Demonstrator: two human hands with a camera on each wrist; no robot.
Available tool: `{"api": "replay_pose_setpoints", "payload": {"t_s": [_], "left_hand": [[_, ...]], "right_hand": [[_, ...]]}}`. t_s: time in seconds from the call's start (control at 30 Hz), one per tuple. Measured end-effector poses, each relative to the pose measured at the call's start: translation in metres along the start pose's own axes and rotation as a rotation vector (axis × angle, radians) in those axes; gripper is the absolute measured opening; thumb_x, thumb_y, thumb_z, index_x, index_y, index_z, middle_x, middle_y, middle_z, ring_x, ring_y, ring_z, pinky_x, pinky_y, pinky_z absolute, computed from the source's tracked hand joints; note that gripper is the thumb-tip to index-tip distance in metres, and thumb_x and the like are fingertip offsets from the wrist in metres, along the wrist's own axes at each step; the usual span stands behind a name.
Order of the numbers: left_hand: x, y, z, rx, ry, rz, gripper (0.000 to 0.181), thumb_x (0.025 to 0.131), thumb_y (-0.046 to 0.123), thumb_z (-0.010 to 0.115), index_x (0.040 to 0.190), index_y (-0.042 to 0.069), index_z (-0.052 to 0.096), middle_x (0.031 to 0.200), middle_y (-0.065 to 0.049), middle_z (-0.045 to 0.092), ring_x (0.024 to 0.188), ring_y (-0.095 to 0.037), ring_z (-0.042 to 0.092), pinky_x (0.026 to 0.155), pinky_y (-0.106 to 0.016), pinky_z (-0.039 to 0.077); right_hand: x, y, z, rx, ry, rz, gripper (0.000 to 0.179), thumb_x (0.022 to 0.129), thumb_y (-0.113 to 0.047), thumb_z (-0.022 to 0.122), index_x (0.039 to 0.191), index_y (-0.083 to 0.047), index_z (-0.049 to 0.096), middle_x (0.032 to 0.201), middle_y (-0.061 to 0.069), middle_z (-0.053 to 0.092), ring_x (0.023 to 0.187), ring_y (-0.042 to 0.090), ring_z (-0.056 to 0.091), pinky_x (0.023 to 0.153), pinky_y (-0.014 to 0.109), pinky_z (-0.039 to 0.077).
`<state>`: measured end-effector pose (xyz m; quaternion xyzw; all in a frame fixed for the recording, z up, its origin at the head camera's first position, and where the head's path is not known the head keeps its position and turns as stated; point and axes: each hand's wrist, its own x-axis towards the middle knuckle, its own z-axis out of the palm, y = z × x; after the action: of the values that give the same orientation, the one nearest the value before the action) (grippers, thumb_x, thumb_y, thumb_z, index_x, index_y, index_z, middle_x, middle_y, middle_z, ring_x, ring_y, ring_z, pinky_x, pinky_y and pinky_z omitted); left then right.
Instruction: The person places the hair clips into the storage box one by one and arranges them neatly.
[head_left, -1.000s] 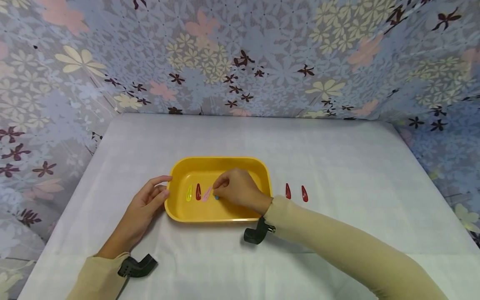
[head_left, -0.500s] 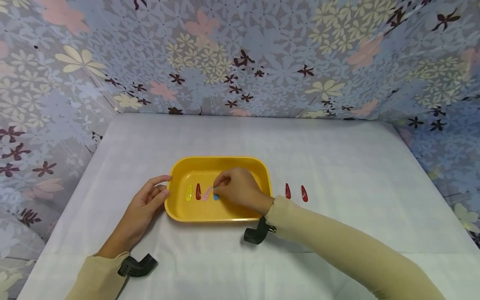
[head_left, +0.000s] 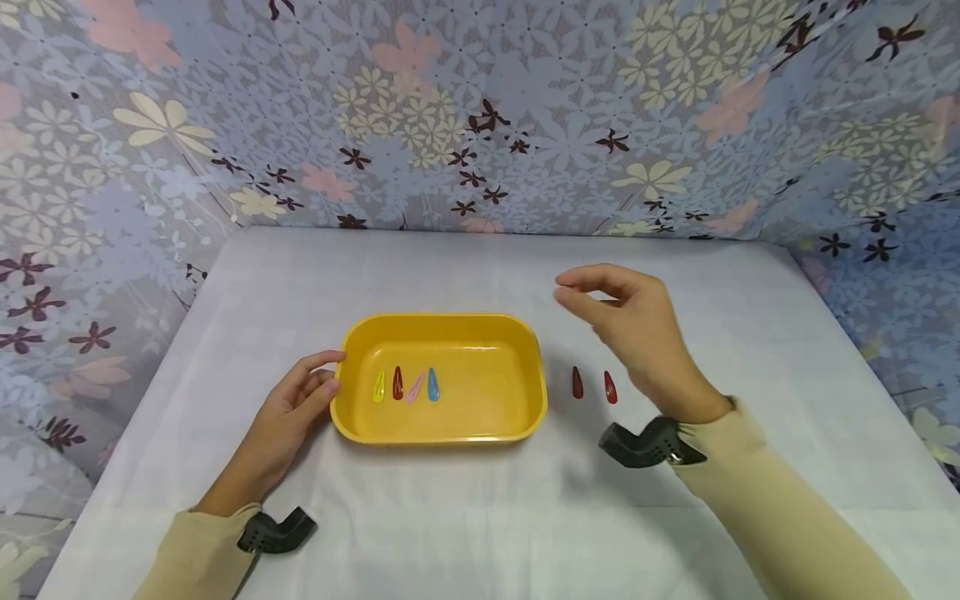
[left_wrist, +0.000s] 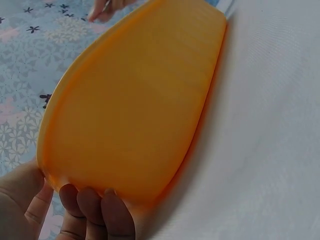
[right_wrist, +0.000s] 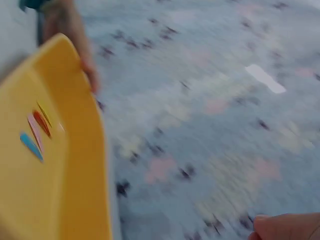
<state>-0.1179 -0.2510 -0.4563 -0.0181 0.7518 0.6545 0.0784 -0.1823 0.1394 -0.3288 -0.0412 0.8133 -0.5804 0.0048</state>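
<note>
My left hand (head_left: pixel 291 408) touches the left end of the yellow tray (head_left: pixel 442 331), its fingertips against the outer wall and rim. Inside the tray lie a yellow snap hair clip (head_left: pixel 378 387), a red hair clip (head_left: pixel 397 383), a pink hair clip (head_left: pixel 415 387) and a blue hair clip (head_left: pixel 433 385), side by side. Raised to the right of the tray is my right hand (head_left: pixel 641 329), with a gap between thumb and index finger. Below it, on the table, are two more red clips (head_left: pixel 577 382). The right wrist view shows the tray with the blue clip (right_wrist: pixel 31 146) nearest.
A white cloth (head_left: pixel 465 517) covers the table, and floral fabric (head_left: pixel 525 108) hangs behind it and at both sides. Each wrist wears a black camera mount (head_left: pixel 276 531). The tray's right half is bare yellow.
The right hand has let go of the blue clip, leaving it beside the pink one. It has lifted out of the tray and moved right and back. The left hand stays put.
</note>
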Motion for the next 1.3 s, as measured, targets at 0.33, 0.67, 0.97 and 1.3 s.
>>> {"api": "replay_pose_setpoints", "payload": {"t_s": [0.33,0.67,0.97,1.3], "left_hand": [[-0.001,0.001,0.002,-0.021,0.005,0.001,0.045,0.105,0.03,0.059,0.146,0.014,0.049,0.111,-0.008,0.057,0.093,-0.016,0.056,0.082,-0.02,0.052],[-0.003,-0.001,-0.001,-0.03,0.004,0.021,0.045,0.106,0.03,0.059,0.147,0.015,0.048,0.112,-0.009,0.056,0.092,-0.014,0.057,0.083,-0.018,0.052],[-0.001,0.004,0.003,-0.041,-0.01,0.014,0.045,0.106,0.03,0.059,0.146,0.014,0.048,0.112,-0.009,0.056,0.093,-0.015,0.057,0.085,-0.019,0.052],[0.0,0.0,0.001,-0.017,-0.01,0.03,0.046,0.106,0.031,0.058,0.148,0.016,0.048,0.112,-0.009,0.056,0.094,-0.015,0.056,0.085,-0.018,0.052]], "right_hand": [[-0.041,0.094,-0.068,0.211,0.101,0.203,0.039,0.093,-0.03,0.077,0.121,-0.005,0.069,0.098,0.002,0.072,0.047,0.015,0.026,0.051,0.038,0.016],[-0.058,0.142,-0.052,-0.282,0.124,0.163,0.035,0.097,-0.038,0.071,0.122,-0.014,0.074,0.111,0.001,0.07,0.1,0.008,0.057,0.069,0.018,0.046],[-0.063,0.149,-0.042,-0.407,0.181,0.01,0.019,0.095,-0.031,0.075,0.109,-0.018,0.078,0.095,0.0,0.072,0.083,0.006,0.065,0.061,0.018,0.047],[-0.061,0.149,-0.032,-0.515,0.228,-0.08,0.021,0.087,-0.025,0.084,0.104,-0.015,0.078,0.083,-0.004,0.068,0.063,0.011,0.06,0.052,0.022,0.038]]}}
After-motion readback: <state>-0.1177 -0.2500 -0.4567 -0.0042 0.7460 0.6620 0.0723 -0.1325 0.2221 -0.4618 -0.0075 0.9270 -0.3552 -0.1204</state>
